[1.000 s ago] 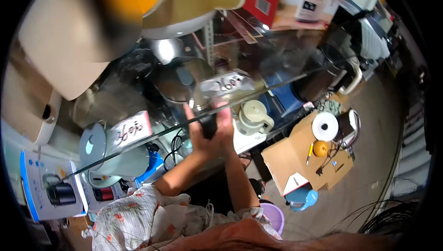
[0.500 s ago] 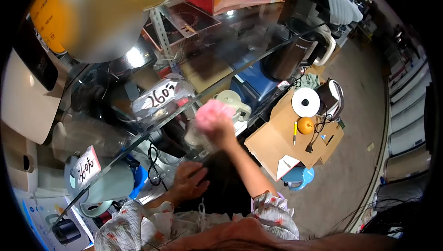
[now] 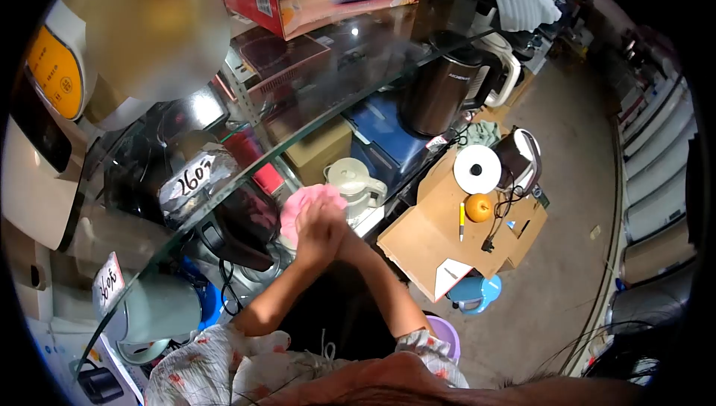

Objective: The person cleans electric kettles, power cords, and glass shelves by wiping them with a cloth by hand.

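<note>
My left hand [image 3: 316,236] and my right hand [image 3: 344,240] are together below the edge of the glass shelf [image 3: 246,170], with a crumpled pink cloth [image 3: 295,206] between and in front of them. The left fingers are closed over the near side of the cloth. My right hand presses in from the other side, its fingers partly hidden. Just past the cloth stands a glass teapot with a pale lid [image 3: 352,176]. To the left is a dark, glossy appliance [image 3: 240,227].
A brown electric kettle [image 3: 441,92] stands on a blue box [image 3: 382,131]. On the right, a cardboard sheet [image 3: 432,236] bears a white lid [image 3: 477,169], an orange round object [image 3: 478,207] and a yellow pen [image 3: 462,222]. Price tags [image 3: 195,180] hang along the glass edge.
My left hand has risen from below to join the right at the pink cloth. My right hand and the cloth have come lower and slightly left. The view has shifted a little.
</note>
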Tool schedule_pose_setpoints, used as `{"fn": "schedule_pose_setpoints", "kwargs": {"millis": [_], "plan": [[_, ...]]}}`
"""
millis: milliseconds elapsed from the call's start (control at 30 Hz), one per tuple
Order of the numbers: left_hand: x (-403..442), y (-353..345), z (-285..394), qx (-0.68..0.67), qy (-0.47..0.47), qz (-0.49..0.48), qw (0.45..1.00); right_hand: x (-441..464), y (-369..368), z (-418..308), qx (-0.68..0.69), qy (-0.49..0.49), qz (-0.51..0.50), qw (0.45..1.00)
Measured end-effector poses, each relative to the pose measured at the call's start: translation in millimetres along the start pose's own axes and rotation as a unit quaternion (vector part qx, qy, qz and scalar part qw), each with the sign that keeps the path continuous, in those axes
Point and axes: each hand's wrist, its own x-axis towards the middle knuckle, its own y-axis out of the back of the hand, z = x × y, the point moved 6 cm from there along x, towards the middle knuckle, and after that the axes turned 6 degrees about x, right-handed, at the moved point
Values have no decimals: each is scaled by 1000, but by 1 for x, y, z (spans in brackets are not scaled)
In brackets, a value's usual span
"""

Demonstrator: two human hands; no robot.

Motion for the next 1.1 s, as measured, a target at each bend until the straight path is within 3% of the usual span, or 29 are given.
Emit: {"fn": "schedule_pose_setpoints", "kwargs": {"millis": [33,67,100,167,233,300,367,433,467,533,567,633,700,767,867,900,967,1000,1033,1100], "plan": [[-1,-11,-4,16,34,-80,996,-2,10,-8,68,-16,16,997],[5,-13,4,31,68,-156,985,-12,32,-31,86,-112,64,988],[10,-16,9,42,102,-227,968,-36,45,-26,18,-98,123,987],[19,-9,9,74,123,-211,967,-90,70,-17,-121,-92,245,957],[20,-2,4,146,120,-203,961,-147,70,-12,-129,-201,263,935],[18,-20,-14,208,93,-121,966,-210,53,3,-20,-237,290,927],[41,-36,-31,226,119,-79,964,-247,36,4,19,-360,226,905],[82,-77,-67,239,164,-41,956,-245,29,8,-76,-351,129,924],[106,-94,-80,249,182,-24,951,-244,31,12,-74,-347,128,926],[162,-105,-39,308,78,-77,945,-240,36,19,-17,-347,170,922],[184,-126,-27,312,37,-156,936,-238,36,21,41,-349,211,912],[215,-162,-13,178,75,-301,934,-233,33,22,121,-367,255,887],[223,-183,-1,108,75,-353,926,-229,38,27,153,-395,263,867],[204,-179,4,213,-33,-302,929,-238,36,44,205,-413,266,846],[182,-133,-27,161,141,-220,952,-251,25,77,297,-405,267,822],[180,-97,-22,90,216,-247,940,-252,21,85,328,-396,268,815],[164,-68,-82,137,309,-105,935,-246,21,77,341,-425,269,794],[147,-82,-150,253,313,62,913,-244,22,74,347,-439,270,784],[147,-82,-196,198,390,36,899,-245,23,73,346,-447,266,781],[158,-66,-238,216,445,18,869,-247,23,77,347,-457,262,776]]}}
